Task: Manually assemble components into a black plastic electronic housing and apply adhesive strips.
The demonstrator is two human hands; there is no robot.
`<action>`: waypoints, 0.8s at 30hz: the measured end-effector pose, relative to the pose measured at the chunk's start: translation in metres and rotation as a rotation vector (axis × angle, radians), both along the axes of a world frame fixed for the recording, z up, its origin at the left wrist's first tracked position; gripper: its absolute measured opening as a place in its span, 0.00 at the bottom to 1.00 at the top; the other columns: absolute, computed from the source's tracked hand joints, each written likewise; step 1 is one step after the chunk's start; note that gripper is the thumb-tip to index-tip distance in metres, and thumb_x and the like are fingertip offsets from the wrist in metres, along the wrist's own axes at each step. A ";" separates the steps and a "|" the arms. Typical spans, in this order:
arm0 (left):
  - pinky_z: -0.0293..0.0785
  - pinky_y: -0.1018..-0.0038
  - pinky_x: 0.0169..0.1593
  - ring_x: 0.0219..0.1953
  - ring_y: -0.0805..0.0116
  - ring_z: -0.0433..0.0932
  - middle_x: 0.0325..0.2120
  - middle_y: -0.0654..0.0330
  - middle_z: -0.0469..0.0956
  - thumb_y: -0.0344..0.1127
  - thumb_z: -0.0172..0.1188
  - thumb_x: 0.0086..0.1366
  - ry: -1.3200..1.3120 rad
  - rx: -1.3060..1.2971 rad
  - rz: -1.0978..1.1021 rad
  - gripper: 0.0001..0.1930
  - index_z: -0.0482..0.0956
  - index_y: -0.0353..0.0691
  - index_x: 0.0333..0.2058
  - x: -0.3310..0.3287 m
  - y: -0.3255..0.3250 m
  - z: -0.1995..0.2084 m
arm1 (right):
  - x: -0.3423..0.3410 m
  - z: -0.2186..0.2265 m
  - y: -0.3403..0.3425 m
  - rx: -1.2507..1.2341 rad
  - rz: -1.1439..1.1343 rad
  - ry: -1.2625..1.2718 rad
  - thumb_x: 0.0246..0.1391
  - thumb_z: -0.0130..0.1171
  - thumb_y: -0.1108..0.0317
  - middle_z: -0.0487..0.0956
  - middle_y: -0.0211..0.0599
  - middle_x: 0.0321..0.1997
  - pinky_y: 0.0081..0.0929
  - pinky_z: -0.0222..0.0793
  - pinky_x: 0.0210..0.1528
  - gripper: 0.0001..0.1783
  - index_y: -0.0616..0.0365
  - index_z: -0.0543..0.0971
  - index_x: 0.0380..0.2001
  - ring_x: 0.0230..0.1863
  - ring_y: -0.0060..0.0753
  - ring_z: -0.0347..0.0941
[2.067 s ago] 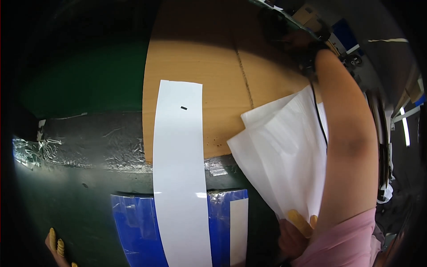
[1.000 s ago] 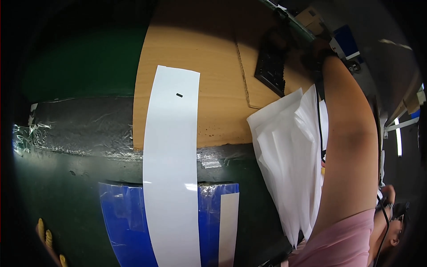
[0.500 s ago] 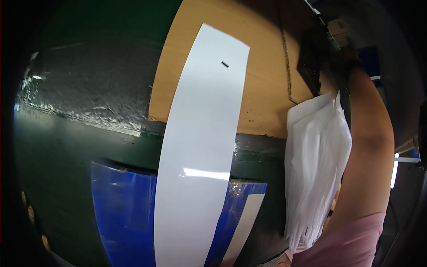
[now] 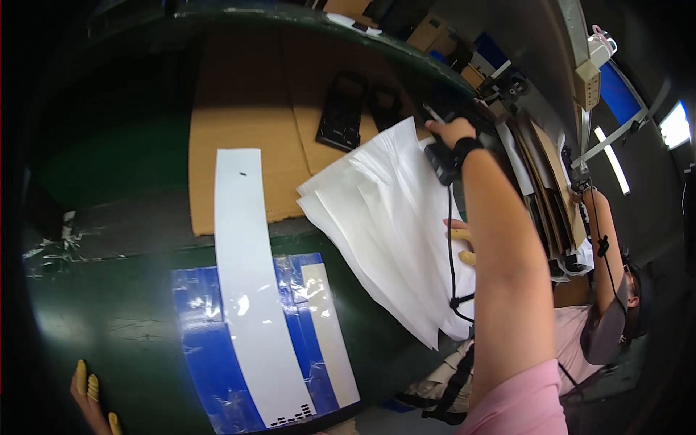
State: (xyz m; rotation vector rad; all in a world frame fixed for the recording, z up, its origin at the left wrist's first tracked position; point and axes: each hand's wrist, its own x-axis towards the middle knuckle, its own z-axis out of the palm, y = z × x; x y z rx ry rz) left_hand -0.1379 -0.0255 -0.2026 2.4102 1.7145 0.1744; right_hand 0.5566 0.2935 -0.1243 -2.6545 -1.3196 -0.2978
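Observation:
My right hand (image 4: pixel 453 132), black-banded at the wrist, reaches far right beyond the white sheets (image 4: pixel 388 210). Its fingers are closed near a thin silvery rod; what they grip is too dark to name. A black box (image 4: pixel 438 161) with a cable hangs by that wrist. At the lower left edge, my left hand (image 4: pixel 90 399) has yellow finger covers, its fingers stretched and apart, touching nothing visible. A long white strip (image 4: pixel 250 268) lies over the brown cardboard (image 4: pixel 210 130) and a blue panel (image 4: pixel 206 348). Beside my forearm, yellow-covered fingers (image 4: pixel 464 243) meet the sheets; their arm is hidden.
Two black plastic frames (image 4: pixel 341 112) lie at the cardboard's far side. A cream strip (image 4: pixel 332 333) rests on the blue panel. Stacked cardboard (image 4: pixel 547 188) stands to the right, near a co-worker (image 4: pixel 580 326) with one raised arm. The green table (image 4: pixel 130 304) lies underneath.
The view has swung right and shows more from farther off. The white sheets now lie fanned out toward the cardboard, and my right hand has come plainly into sight.

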 end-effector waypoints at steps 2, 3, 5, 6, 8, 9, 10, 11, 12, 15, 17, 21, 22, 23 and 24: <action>0.45 0.57 0.59 0.59 0.44 0.49 0.58 0.42 0.48 0.45 0.36 0.61 -0.015 -0.103 0.003 0.29 0.53 0.31 0.56 0.007 0.002 0.018 | -0.024 -0.004 -0.013 -0.052 -0.066 0.126 0.32 0.60 0.38 0.77 0.46 0.38 0.40 0.55 0.54 0.36 0.63 0.79 0.33 0.45 0.40 0.72; 0.44 0.56 0.59 0.59 0.43 0.47 0.58 0.40 0.47 0.42 0.36 0.60 -0.011 -0.142 -0.015 0.28 0.53 0.29 0.55 0.007 0.000 0.025 | -0.037 -0.006 -0.015 -0.127 -0.041 0.184 0.31 0.60 0.36 0.77 0.46 0.38 0.38 0.57 0.53 0.37 0.63 0.79 0.32 0.44 0.40 0.72; 0.44 0.55 0.58 0.57 0.43 0.48 0.57 0.40 0.48 0.43 0.38 0.59 -0.040 -0.147 -0.018 0.28 0.54 0.28 0.54 0.007 -0.002 0.029 | -0.042 -0.013 -0.008 -0.222 0.032 0.233 0.29 0.61 0.36 0.78 0.44 0.37 0.33 0.65 0.46 0.36 0.61 0.79 0.31 0.42 0.37 0.74; 0.44 0.55 0.58 0.57 0.43 0.49 0.56 0.40 0.49 0.43 0.39 0.59 -0.035 -0.128 -0.051 0.29 0.54 0.28 0.54 0.010 0.000 0.032 | -0.032 -0.025 0.001 -0.233 0.049 0.138 0.30 0.62 0.43 0.78 0.41 0.36 0.29 0.68 0.42 0.31 0.59 0.80 0.31 0.41 0.34 0.74; 0.47 0.55 0.56 0.54 0.45 0.53 0.56 0.41 0.51 0.45 0.41 0.58 -0.045 -0.094 -0.028 0.29 0.56 0.30 0.53 0.010 0.000 0.032 | -0.046 -0.021 0.010 -0.297 0.069 0.203 0.30 0.63 0.50 0.78 0.41 0.38 0.26 0.68 0.42 0.27 0.58 0.79 0.33 0.42 0.33 0.74; 0.47 0.55 0.56 0.53 0.45 0.53 0.56 0.42 0.51 0.45 0.41 0.58 -0.059 -0.067 -0.044 0.29 0.57 0.29 0.52 0.007 -0.001 0.030 | -0.050 -0.021 0.013 -0.263 0.071 0.203 0.29 0.62 0.50 0.78 0.46 0.36 0.26 0.69 0.40 0.28 0.61 0.79 0.33 0.40 0.36 0.75; 0.48 0.55 0.55 0.53 0.45 0.54 0.55 0.42 0.52 0.45 0.41 0.57 -0.074 -0.041 -0.062 0.29 0.57 0.29 0.52 0.004 -0.003 0.028 | -0.050 -0.024 0.016 -0.230 0.073 0.204 0.29 0.62 0.50 0.77 0.51 0.35 0.27 0.70 0.39 0.30 0.64 0.78 0.33 0.38 0.39 0.75; 0.50 0.55 0.54 0.52 0.45 0.55 0.55 0.42 0.53 0.45 0.42 0.57 -0.073 -0.021 -0.083 0.28 0.58 0.29 0.51 0.005 0.000 0.030 | -0.035 -0.028 0.022 -0.196 0.060 0.204 0.30 0.62 0.52 0.78 0.48 0.33 0.26 0.70 0.37 0.27 0.64 0.78 0.32 0.35 0.37 0.76; 0.51 0.54 0.53 0.51 0.45 0.56 0.54 0.42 0.53 0.45 0.42 0.56 -0.065 0.006 -0.103 0.27 0.60 0.29 0.49 0.005 0.002 0.031 | -0.019 -0.030 0.027 -0.167 0.052 0.208 0.30 0.63 0.55 0.78 0.46 0.32 0.26 0.70 0.34 0.25 0.63 0.79 0.31 0.32 0.36 0.76; 0.52 0.55 0.54 0.51 0.44 0.57 0.54 0.42 0.54 0.40 0.46 0.54 -0.059 0.013 -0.096 0.24 0.62 0.30 0.46 0.009 0.002 0.035 | -0.028 -0.012 0.004 0.225 0.029 0.867 0.31 0.64 0.57 0.76 0.35 0.23 0.26 0.67 0.24 0.20 0.61 0.79 0.27 0.20 0.30 0.72; 0.53 0.57 0.55 0.51 0.44 0.59 0.53 0.42 0.56 0.33 0.50 0.51 -0.288 0.012 -0.029 0.21 0.63 0.30 0.44 0.013 0.006 0.041 | -0.034 0.003 -0.018 0.346 0.100 0.945 0.29 0.66 0.58 0.76 0.40 0.21 0.25 0.68 0.24 0.20 0.65 0.77 0.23 0.20 0.32 0.74; 0.61 0.65 0.51 0.46 0.52 0.67 0.45 0.44 0.66 0.25 0.51 0.51 -0.647 0.488 -0.275 0.15 0.68 0.32 0.40 0.075 0.070 0.097 | -0.045 0.029 -0.044 0.352 0.211 0.265 0.26 0.67 0.50 0.75 0.49 0.39 0.30 0.66 0.43 0.37 0.66 0.70 0.39 0.41 0.42 0.72; 0.64 0.70 0.48 0.44 0.59 0.69 0.42 0.49 0.70 0.25 0.51 0.52 -0.854 0.406 -0.353 0.12 0.70 0.33 0.38 0.102 0.095 0.099 | -0.070 0.041 -0.060 0.356 0.273 0.175 0.26 0.67 0.49 0.74 0.50 0.41 0.30 0.65 0.46 0.39 0.65 0.70 0.40 0.45 0.44 0.71; 0.65 0.75 0.46 0.42 0.68 0.70 0.39 0.56 0.71 0.27 0.53 0.55 -1.051 0.186 -0.329 0.11 0.71 0.33 0.38 0.143 0.120 0.101 | -0.080 0.048 -0.077 0.362 0.304 0.161 0.25 0.68 0.51 0.75 0.49 0.40 0.28 0.65 0.45 0.39 0.64 0.69 0.41 0.43 0.43 0.72; 0.65 0.79 0.43 0.39 0.75 0.69 0.37 0.62 0.71 0.29 0.53 0.58 -1.368 -0.103 -0.389 0.10 0.71 0.33 0.38 0.179 0.146 0.094 | -0.097 0.052 -0.087 0.366 0.361 0.154 0.25 0.68 0.54 0.75 0.49 0.38 0.27 0.66 0.43 0.38 0.64 0.69 0.42 0.40 0.42 0.73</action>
